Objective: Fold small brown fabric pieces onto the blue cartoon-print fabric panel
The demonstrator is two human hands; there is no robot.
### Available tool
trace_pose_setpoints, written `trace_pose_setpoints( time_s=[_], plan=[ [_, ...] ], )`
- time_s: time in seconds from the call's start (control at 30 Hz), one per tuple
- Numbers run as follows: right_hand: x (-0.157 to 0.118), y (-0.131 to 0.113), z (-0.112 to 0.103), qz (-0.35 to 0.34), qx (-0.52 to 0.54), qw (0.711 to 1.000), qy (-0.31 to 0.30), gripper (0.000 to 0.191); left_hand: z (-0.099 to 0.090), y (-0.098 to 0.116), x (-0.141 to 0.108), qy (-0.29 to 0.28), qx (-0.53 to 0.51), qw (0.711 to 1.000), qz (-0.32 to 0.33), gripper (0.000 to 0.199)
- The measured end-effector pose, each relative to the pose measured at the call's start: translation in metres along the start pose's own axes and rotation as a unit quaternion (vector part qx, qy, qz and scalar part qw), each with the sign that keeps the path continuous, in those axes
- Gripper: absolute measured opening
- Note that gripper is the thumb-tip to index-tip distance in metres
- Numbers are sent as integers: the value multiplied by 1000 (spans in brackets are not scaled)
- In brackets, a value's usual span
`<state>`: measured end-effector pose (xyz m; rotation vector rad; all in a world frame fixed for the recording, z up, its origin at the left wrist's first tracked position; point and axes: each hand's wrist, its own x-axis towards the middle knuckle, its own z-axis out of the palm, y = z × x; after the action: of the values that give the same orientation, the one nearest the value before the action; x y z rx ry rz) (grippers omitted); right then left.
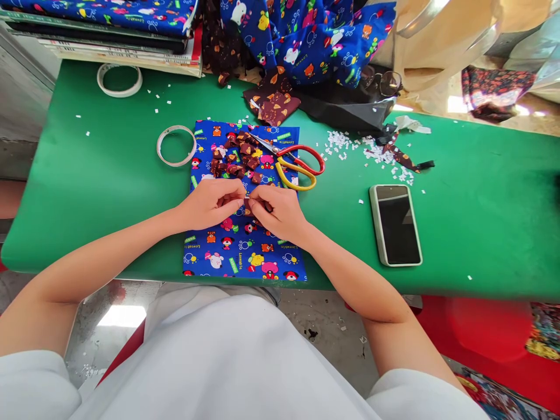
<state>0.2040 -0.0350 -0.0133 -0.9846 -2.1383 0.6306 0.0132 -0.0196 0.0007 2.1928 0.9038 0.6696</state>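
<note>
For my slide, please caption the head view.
Left hand and right hand pinch a small brown printed cloth piece over blue cartoon-animal fabric, near red-and-yellow-handled scissors.

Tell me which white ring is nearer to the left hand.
The ring beside the blue cloth; the other ring lies farther off, by the stacked books.

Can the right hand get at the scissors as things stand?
Probably yes: the scissors lie just beyond the right hand, handles uncovered, with nothing visible blocking them. However, its fingertips seem occupied with a small brown fabric piece, so it would likely need to let go first.
</note>
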Motion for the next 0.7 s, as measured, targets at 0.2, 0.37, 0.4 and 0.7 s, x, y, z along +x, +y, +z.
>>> trace_pose_setpoints(
  time_s=[0.2,0.37,0.4,0.7],
  plan=[
    [0,1,1,-5,0,1000,6,17,0,-1,-1,0,2,1000,13,15],
    [-2,3,4,-27,-4,1000,-7,16,1,-2,-1,-24,26,999,16,16],
    [-2,4,4,-33,-6,999,-9,16,1,-2,-1,-28,30,999,17,16],
    [-3,5,4,-62,-18,998,-25,16,1,-2,0,-60,48,997,20,18]
  ],
)
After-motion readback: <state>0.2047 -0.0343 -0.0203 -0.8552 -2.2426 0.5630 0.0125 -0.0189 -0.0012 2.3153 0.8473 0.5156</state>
